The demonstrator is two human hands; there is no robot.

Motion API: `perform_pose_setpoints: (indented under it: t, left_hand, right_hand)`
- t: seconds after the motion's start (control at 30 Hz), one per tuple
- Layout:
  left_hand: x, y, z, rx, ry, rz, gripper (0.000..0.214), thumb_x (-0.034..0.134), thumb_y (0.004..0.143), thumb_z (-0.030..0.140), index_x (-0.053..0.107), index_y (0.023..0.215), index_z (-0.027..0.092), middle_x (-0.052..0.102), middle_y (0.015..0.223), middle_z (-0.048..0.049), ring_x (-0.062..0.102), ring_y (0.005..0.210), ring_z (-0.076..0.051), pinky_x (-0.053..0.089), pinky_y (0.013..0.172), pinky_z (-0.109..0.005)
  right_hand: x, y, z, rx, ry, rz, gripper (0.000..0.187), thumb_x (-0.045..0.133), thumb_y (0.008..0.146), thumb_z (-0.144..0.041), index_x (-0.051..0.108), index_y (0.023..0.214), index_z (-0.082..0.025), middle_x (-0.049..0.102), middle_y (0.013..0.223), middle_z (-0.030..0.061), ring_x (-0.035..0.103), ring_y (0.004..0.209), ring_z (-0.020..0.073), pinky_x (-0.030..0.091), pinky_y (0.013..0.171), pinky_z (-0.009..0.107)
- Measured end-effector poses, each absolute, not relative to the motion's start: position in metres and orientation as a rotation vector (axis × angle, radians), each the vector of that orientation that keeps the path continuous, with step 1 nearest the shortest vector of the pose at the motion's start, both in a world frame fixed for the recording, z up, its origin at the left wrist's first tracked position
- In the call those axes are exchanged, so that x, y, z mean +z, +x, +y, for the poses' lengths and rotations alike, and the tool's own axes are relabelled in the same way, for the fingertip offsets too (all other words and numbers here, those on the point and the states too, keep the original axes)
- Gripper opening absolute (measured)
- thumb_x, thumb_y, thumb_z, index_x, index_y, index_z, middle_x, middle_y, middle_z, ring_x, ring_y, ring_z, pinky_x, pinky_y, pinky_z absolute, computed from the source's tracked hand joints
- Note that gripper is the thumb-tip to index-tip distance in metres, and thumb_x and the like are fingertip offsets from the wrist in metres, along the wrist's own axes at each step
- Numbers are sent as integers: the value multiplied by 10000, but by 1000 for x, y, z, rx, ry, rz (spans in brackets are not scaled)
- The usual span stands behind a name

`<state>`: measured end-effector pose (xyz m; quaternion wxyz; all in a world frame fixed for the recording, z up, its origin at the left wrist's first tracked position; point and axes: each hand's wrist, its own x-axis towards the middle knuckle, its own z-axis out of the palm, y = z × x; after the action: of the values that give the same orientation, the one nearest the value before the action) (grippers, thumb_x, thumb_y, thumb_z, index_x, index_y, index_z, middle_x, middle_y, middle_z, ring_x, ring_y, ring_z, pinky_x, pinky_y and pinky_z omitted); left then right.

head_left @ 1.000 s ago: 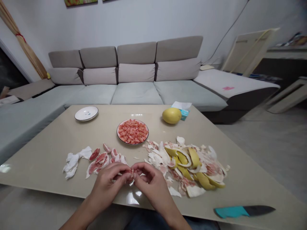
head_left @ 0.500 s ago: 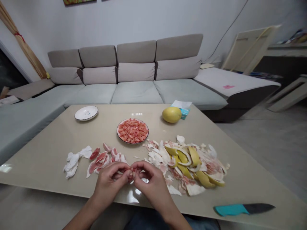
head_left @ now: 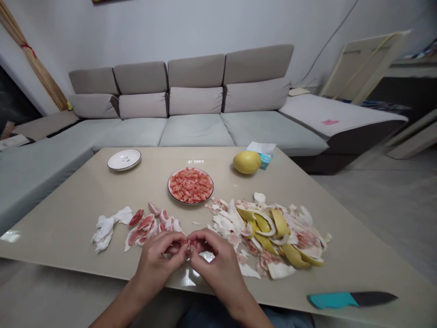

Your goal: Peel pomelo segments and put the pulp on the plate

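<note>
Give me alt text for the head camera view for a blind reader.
The left hand and right hand pinch a small pink piece of pomelo over a beige table, between torn segments and a heap of yellow-white peel. Behind sit a plate of pink pulp and a whole pomelo; a teal-handled knife lies at right.

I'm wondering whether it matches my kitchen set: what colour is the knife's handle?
The knife's handle is bright teal, shown best in the head view.

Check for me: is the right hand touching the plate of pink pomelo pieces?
Apart. The head view shows the right hand, its fingers pinching a small pink piece, in front of the plate, with beige tabletop showing between them.
</note>
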<state>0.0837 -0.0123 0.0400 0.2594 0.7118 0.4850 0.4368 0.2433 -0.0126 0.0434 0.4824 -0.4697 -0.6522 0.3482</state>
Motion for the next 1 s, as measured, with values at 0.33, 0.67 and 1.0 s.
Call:
perform_pose_setpoints:
  t: [0.33, 0.67, 1.0]
  left_hand:
    - [26, 91, -11, 1260, 1217, 1208, 82, 733, 733, 220, 731, 796, 168, 738, 729, -21, 698, 619, -143, 589, 609, -215]
    - [25, 87, -2, 1184, 888, 1091, 251, 820, 682, 343, 728, 820, 155, 759, 725, -34, 713, 625, -159, 602, 624, -252]
    - [26, 90, -1, 1236, 699, 1010, 262, 860, 646, 288, 725, 809, 135, 747, 721, -15, 694, 605, -103, 596, 618, -183]
  right_hand:
    - [38, 249, -6, 1143, -1114, -1441, 137, 606, 722, -143, 693, 822, -179, 674, 778, 24, 629, 685, 148, 523, 626, 240]
    - [36, 252, 1, 1634, -970, -1038, 300, 775, 714, -422, 662, 847, -178, 672, 619, -17, 621, 577, 115, 515, 623, 232]
    - [27, 248, 0, 1690, -971, -963, 357, 831, 675, -400, 652, 878, -167, 702, 693, 1, 662, 638, 128, 526, 676, 247]
